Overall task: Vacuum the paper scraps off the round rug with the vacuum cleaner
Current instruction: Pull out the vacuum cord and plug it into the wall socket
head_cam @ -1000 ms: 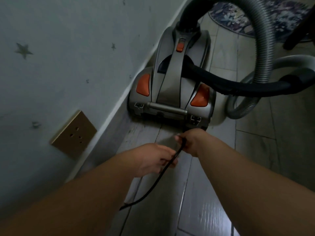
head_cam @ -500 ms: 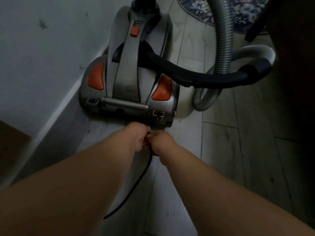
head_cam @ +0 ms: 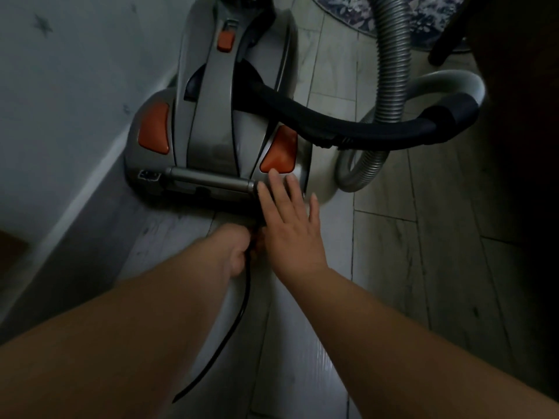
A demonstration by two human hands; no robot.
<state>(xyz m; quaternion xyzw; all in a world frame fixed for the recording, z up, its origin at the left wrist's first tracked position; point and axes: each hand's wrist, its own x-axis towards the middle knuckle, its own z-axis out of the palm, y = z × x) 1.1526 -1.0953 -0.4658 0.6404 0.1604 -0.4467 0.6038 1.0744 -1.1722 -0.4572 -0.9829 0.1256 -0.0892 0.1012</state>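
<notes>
The canister vacuum cleaner (head_cam: 211, 116) sits on the pale plank floor (head_cam: 393, 252) against the wall (head_cam: 60, 86), the round rug (head_cam: 423, 13) just beyond it at the top edge. Its hard, glossy grey shell with orange pedals (head_cam: 279, 152) looks bulky and fairly heavy; the arched carry handle on top seems the soundest place to lift it. At the vacuum's rear, the left hand (head_cam: 233, 249) is closed around the thin, limp black power cord (head_cam: 239, 322), which trails back along the floor. The right hand (head_cam: 290, 219) lies flat with fingers spread on the rear corner, gripping nothing. A ribbed, flexible hose (head_cam: 391, 55) loops to the right of the vacuum.
</notes>
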